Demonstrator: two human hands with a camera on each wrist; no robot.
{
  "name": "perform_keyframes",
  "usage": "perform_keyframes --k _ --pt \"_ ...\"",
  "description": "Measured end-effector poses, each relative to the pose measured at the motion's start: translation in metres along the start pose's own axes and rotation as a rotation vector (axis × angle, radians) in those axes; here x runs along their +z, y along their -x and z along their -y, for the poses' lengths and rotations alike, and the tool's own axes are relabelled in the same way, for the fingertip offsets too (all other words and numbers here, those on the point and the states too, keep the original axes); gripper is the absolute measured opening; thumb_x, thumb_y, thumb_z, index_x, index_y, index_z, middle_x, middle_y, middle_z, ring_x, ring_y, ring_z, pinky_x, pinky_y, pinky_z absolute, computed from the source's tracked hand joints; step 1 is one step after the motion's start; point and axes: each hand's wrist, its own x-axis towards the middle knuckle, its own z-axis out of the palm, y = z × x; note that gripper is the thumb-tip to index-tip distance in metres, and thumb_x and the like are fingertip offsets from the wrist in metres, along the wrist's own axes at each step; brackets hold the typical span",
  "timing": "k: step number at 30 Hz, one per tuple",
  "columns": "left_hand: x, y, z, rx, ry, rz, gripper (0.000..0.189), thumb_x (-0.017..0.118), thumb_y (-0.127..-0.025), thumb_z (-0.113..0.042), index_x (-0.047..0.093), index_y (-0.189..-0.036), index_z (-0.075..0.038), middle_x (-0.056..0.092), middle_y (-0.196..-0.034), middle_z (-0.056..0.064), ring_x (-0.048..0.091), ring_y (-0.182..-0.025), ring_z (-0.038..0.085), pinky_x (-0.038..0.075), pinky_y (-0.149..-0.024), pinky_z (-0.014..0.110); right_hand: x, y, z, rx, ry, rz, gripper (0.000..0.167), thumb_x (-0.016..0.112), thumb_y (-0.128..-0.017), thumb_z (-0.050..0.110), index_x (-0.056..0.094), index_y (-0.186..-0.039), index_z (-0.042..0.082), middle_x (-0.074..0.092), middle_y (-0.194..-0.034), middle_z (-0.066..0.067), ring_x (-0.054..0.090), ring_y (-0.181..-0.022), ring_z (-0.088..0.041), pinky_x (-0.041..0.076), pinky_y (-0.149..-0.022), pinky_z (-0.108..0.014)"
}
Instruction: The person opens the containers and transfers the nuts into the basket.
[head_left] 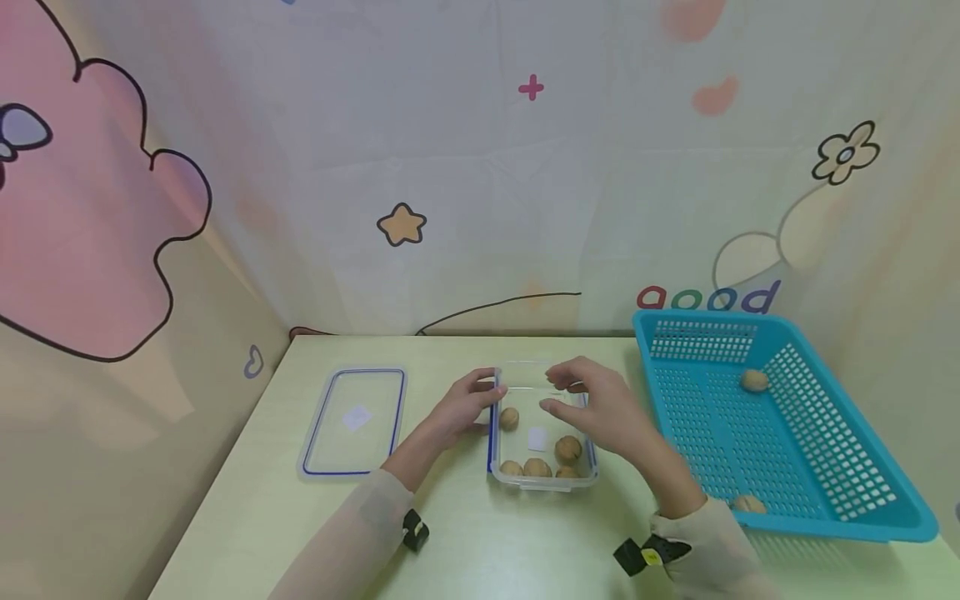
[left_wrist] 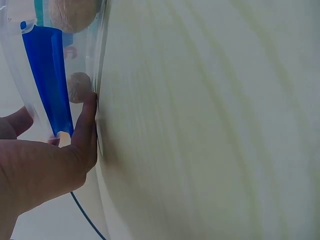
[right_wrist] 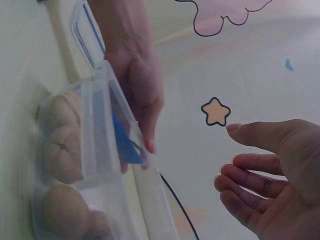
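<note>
A clear plastic food container (head_left: 546, 485) with blue side clips stands on the table, several walnuts (head_left: 568, 450) inside it. Most of the nuts lie at its near end; one walnut (head_left: 509, 418) is by the left wall. My left hand (head_left: 463, 406) grips that wall, thumb over the rim and fingers on the outside near the blue clip (left_wrist: 47, 75). Above the right part of the container hovers my right hand (head_left: 602, 410), its thumb apart from loosely bent fingers. Nothing is between them in the right wrist view, where the palm (right_wrist: 305, 175) shows bare.
To the left lies the clear lid (head_left: 378, 417) with a blue seal, flat on the table. A turquoise basket (head_left: 787, 458) stands at the right, holding one walnut (head_left: 754, 381) at the back and another walnut (head_left: 748, 503) by its near wall. A printed curtain (head_left: 465, 167) hangs behind.
</note>
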Motion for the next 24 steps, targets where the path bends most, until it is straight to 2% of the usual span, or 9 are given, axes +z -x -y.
perform_keyframes --k 6,16,24 --pt "-0.001 -0.002 0.001 -0.007 -0.008 -0.003 0.059 0.068 -0.106 -0.031 0.046 -0.159 -0.014 0.042 -0.162 0.021 0.046 -0.145 0.044 0.056 -0.101 0.059 0.022 -0.01 -0.006 -0.007 -0.031 0.012 0.038 0.083 -0.094 0.014 0.068 -0.125 -0.002 0.072 -0.119 -0.017 0.069 -0.109 -0.033 0.059 -0.098 -0.052" --pt "-0.003 -0.002 0.001 -0.007 -0.008 0.008 0.06 0.067 -0.107 -0.029 0.044 -0.16 -0.014 0.04 -0.163 0.022 0.043 -0.147 0.045 0.055 -0.102 0.06 0.06 -0.024 -0.022 0.08 -0.016 0.087 0.04 0.083 -0.095 0.016 0.067 -0.128 -0.002 0.07 -0.122 -0.017 0.067 -0.113 -0.036 0.057 -0.101 -0.051" --pt "-0.002 -0.001 0.001 0.001 0.006 0.017 0.059 0.066 -0.107 -0.027 0.044 -0.16 -0.014 0.039 -0.163 0.023 0.042 -0.148 0.045 0.055 -0.102 0.06 0.084 -0.031 -0.037 0.097 0.058 0.106 0.038 0.081 -0.095 0.018 0.071 -0.124 -0.003 0.071 -0.116 -0.015 0.067 -0.107 -0.032 0.058 -0.095 -0.05"
